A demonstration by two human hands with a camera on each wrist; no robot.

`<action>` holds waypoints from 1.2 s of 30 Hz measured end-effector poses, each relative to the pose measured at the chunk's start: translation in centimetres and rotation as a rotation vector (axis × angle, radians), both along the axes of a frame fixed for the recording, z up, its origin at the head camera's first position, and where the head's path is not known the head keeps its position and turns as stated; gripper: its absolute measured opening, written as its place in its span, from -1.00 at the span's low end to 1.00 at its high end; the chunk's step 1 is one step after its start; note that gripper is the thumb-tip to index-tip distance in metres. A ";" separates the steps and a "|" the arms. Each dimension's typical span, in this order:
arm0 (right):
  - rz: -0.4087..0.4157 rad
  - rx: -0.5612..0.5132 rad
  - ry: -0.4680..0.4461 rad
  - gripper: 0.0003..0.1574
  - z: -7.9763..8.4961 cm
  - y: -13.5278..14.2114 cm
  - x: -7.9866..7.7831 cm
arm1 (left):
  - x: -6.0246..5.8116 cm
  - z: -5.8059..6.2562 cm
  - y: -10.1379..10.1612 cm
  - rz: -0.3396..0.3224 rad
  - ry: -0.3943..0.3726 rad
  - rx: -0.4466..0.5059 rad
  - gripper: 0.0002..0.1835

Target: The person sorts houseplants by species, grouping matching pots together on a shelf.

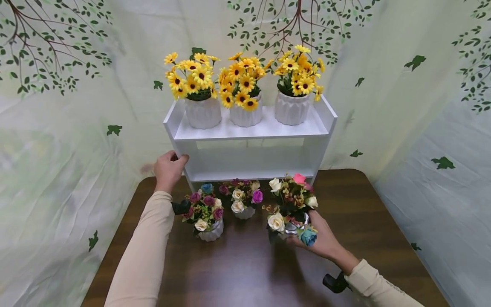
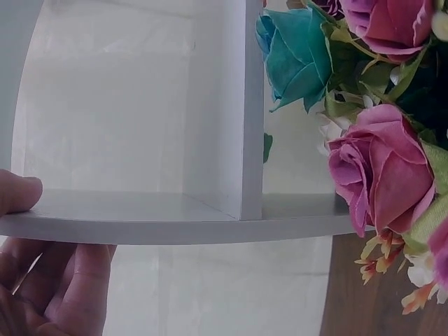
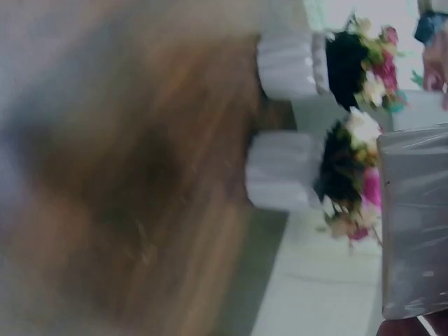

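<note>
My left hand (image 1: 168, 171) pinches the left side panel of a white two-tier shelf (image 1: 245, 162). In the left wrist view the thumb (image 2: 19, 192) lies on one face of the panel and the fingers on the other. My right hand (image 1: 324, 238) holds a flowerpot of artificial roses (image 1: 293, 196), pink, cream and blue, raised over the table in front of the shelf. The held pot's pale base (image 3: 416, 224) fills the right edge of the right wrist view. Two more rose pots, one at left (image 1: 211, 230) and one at centre (image 1: 244, 212), stand on the table.
Three white ribbed pots with yellow daisies, left (image 1: 203, 113), middle (image 1: 245, 115) and right (image 1: 291, 108), stand on the upper tier. The shelf stands toward the back of the brown wooden table (image 1: 230, 273). Behind hangs a leaf-patterned cloth (image 1: 126, 98).
</note>
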State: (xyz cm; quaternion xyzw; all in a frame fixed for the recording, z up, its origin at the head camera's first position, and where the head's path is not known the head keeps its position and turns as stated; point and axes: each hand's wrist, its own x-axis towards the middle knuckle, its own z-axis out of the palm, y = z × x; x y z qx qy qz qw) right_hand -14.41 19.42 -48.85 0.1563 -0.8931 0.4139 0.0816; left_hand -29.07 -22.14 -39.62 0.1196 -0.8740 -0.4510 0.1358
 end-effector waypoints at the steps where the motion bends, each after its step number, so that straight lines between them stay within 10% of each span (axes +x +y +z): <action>1: -0.002 0.008 0.013 0.03 0.3 0.2 -0.4 | 0.0 0.0 0.0 0.003 0.001 0.004 -0.55; 36: 0.035 0.075 -0.142 0.07 7.2 -2.8 -10.6 | 0.1 1.0 -0.7 -0.069 -0.035 -0.072 -0.53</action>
